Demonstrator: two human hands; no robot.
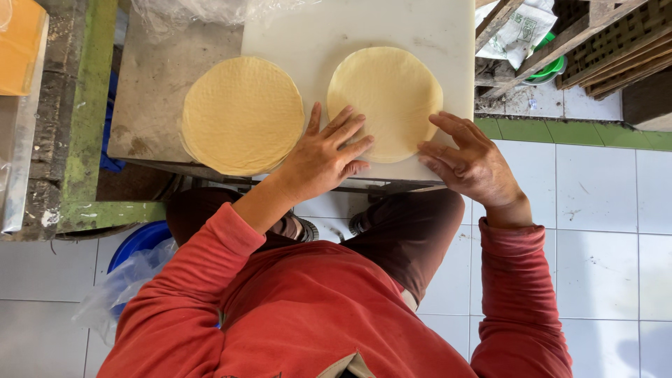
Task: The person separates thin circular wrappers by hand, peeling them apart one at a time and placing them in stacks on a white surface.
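Observation:
Two pale yellow round dough sheets lie in front of me. The left one is a stack of thin wrappers (241, 113) on a grey metal table (150, 91). A single round wrapper (386, 98) lies on the white cutting board (420, 28) to the right. My left hand (323, 155) rests flat with spread fingers on the near left edge of that single wrapper. At its near right edge my right hand (470, 162) touches it with the fingertips. Neither hand grips anything.
Clear plastic film (203, 10) lies at the table's far edge. A green-painted beam (87, 105) and an orange box (19, 45) stand to the left. A blue tub with a plastic bag (133, 259) sits on the white tiled floor. Wooden crates (616, 49) stand at the far right.

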